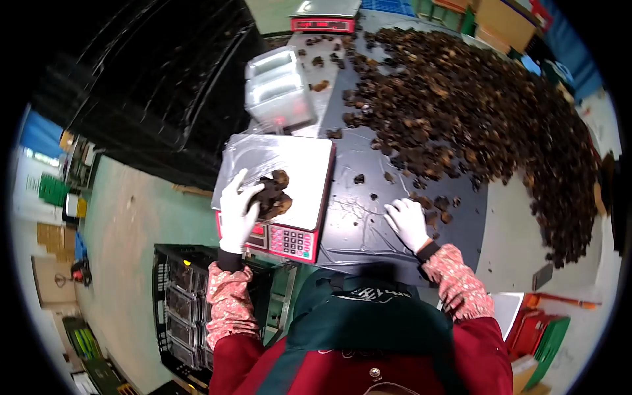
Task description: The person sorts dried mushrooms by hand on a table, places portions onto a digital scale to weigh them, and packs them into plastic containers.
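Observation:
My left hand (238,212), in a white glove, is at the left part of a red scale's metal plate (304,178). Its fingers are apart around the left edge of a small heap of dark brown mushroom-like pieces (275,194) on clear plastic; whether they grip any is hard to tell. My right hand (407,222), also gloved in white, rests on the dark table surface (352,217) beside a few loose brown pieces (440,205). Its fingers are together and slightly bent, with nothing visible held. The scale's keypad faces me.
A large pile of brown pieces (454,105) covers the table's right and far side. Clear plastic containers (280,92) stand beyond the scale. A second scale (322,25) is at the far end. Black crates (151,79) rise at left; another crate (187,303) holds clear boxes below.

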The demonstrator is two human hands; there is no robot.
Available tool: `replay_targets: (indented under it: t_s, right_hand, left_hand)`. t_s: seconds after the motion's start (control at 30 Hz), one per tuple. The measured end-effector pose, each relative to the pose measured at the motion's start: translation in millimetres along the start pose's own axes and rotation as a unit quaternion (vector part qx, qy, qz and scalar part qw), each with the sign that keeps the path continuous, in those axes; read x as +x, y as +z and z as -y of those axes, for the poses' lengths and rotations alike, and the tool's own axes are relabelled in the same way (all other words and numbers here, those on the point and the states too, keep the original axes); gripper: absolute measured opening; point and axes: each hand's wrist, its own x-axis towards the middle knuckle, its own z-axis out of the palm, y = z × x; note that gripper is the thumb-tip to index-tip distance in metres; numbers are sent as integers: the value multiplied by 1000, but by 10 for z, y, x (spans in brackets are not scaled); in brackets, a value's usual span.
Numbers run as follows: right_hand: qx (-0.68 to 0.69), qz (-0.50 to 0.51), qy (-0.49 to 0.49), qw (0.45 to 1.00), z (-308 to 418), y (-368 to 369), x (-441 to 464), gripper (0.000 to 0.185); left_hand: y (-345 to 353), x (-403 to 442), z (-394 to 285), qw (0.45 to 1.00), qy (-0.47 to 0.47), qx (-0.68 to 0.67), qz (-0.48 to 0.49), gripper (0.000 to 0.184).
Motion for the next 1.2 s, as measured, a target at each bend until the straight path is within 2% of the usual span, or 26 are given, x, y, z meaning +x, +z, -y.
replay_targets:
  t_s: [0.07, 0.13, 0.17, 0.2, 0.27, 0.3, 0.4, 0.47, 0.5, 0.53, 0.57, 0.67, 0.7, 0.77, 0.8, 0.87, 0.9, 0.93, 1.0, 1.07, 1.13, 1.17, 1.2]
  right_hand:
    - [0, -25, -1, 1000, -27, -152, -8, 30]
    - [-61, -54, 45, 996, 7, -212, 2, 38]
    - [-64, -14, 58, 996, -60, -153, -36, 42]
    - [-70, 13, 59, 996, -96, -142, -56, 38]
    - [-41, 7, 35, 999, -199, -113, -30, 32]
    - [-20, -12, 27, 999, -201, -142, 13, 27]
    - [38, -56, 108, 992, -212, -161, 189, 22]
    - [158, -119, 134, 971, -50, -242, 527, 21]
    - [216, -112, 141, 960, 85, -313, 742, 20]
    - [273, -107, 150, 944, 262, -412, 985, 20]
    - [378, -74, 179, 905, 453, -455, 1226, 20]
    - [627, 51, 241, 739, 1086, -586, 1936, 23]
    - [622, 75, 207, 751, 1297, -657, 2140, 25]
    - [592, -34, 25, 805, 1651, -382, 2496, 29]
    - [540, -78, -27, 838, 1823, -274, 2614, 30]
    - [459, 1, -156, 875, 1998, -141, 2773, 30]
    - [316, -6, -157, 936, 2122, -76, 2726, 29]
    - [166, -4, -155, 974, 2234, -7, 2614, 29]
    - [164, -39, -149, 974, 2272, -114, 2522, 32]
    - [300, -58, -147, 941, 2177, -268, 2461, 35]
    - [410, -54, -109, 904, 1888, -500, 2305, 36]
    - [396, -86, -99, 909, 1684, -392, 2212, 34]
    - [361, -89, -50, 927, 1402, -362, 2038, 30]
  left_hand:
    - [-57, -24, -51, 1000, 5, 10, 0, 58]
    - [-96, -60, 8, 1000, -14, -5, -8, 80]
    - [-79, -91, 49, 1000, -21, -2, -12, 83]
    - [-63, -121, 89, 999, -29, 2, -16, 86]
    - [-35, -158, 148, 996, -68, 61, -16, 85]
    - [-2, -222, 189, 994, -107, 26, -20, 80]
    - [132, -347, 339, 992, -102, 68, -35, 78]
    - [113, -320, 232, 992, -85, 75, -47, 77]
    - [101, -313, 146, 992, -100, 47, -53, 77]
    - [93, -320, 110, 992, -113, 19, -59, 77]
    - [82, -349, 123, 993, -110, 20, -36, 83]
    - [86, -368, 211, 987, -135, -68, -55, 91]
    - [51, -364, 204, 988, -135, -54, -47, 93]
    - [34, -330, 184, 991, -123, -38, -41, 96]
    - [43, -324, 185, 992, -108, -41, -45, 97]
    - [81, -333, 188, 992, -98, -50, -58, 97]
    - [78, -339, 174, 990, -110, -65, -57, 97]
    - [82, -340, 180, 988, -123, -78, -56, 97]
    - [109, -370, 310, 992, -87, -76, -46, 97]
    - [98, -387, 280, 992, -104, -57, -50, 95]
    - [48, -362, 208, 992, -89, -55, -65, 86]
    - [13, -352, 160, 992, -87, -53, -79, 82]
    - [-24, -333, 91, 991, -84, -50, -94, 79]
